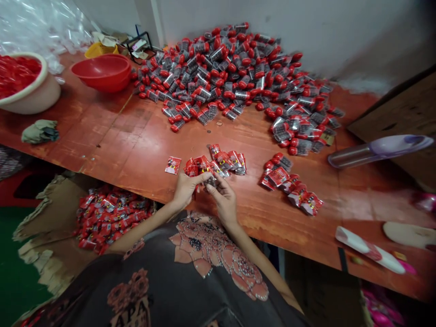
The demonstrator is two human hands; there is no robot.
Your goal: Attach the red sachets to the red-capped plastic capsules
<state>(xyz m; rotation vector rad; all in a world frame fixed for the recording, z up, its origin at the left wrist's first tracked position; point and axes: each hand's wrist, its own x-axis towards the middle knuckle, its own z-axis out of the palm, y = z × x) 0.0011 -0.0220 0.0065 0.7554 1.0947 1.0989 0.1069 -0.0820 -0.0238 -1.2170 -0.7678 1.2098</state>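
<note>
My left hand (185,190) and right hand (223,202) were both half closed, their fingertips meeting on a small red-and-clear packet (210,180), which was pinched between them and mostly hidden by my fingers. Just ahead lay a loose cluster of red sachets (218,161) on the wooden table (136,159), with a second cluster (289,186) to my right. Farther ahead rose a heap of red-capped clear tubes (218,75). Below my left forearm, a torn cardboard box (57,213) held more sachets (109,218). The work in hand was at that one packet, and it called for a steady fingertip pinch.
</note>
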